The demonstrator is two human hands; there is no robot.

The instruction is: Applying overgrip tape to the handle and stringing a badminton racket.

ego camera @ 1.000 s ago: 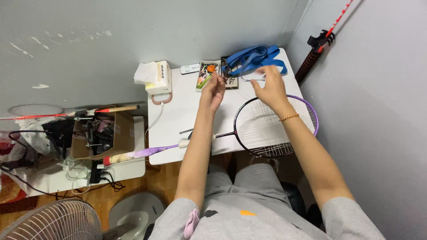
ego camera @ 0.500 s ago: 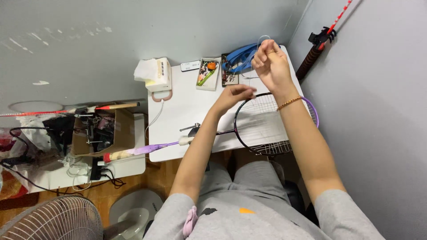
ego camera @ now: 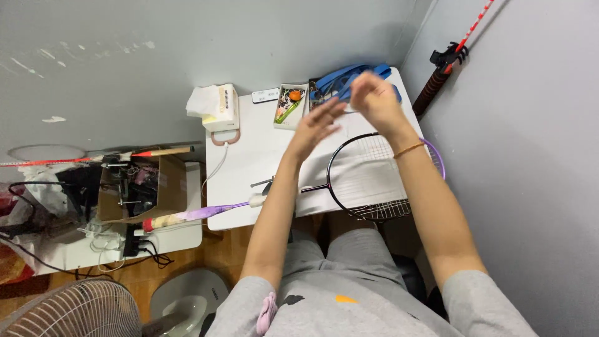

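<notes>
Lap: grey shorts and grey shirt, nearest the camera.
Badminton racket: lying flat on the white table, head at the near right edge, purple handle overhanging to the left.
Left hand: raised above the table, fingers extended and loosely spread, holding nothing visible.
Right hand: raised just beside the left, motion-blurred; finger state cannot be told.
Compartment box: behind the hands.
Blue straps: far table edge.
Tissue box: far left corner.
</notes>
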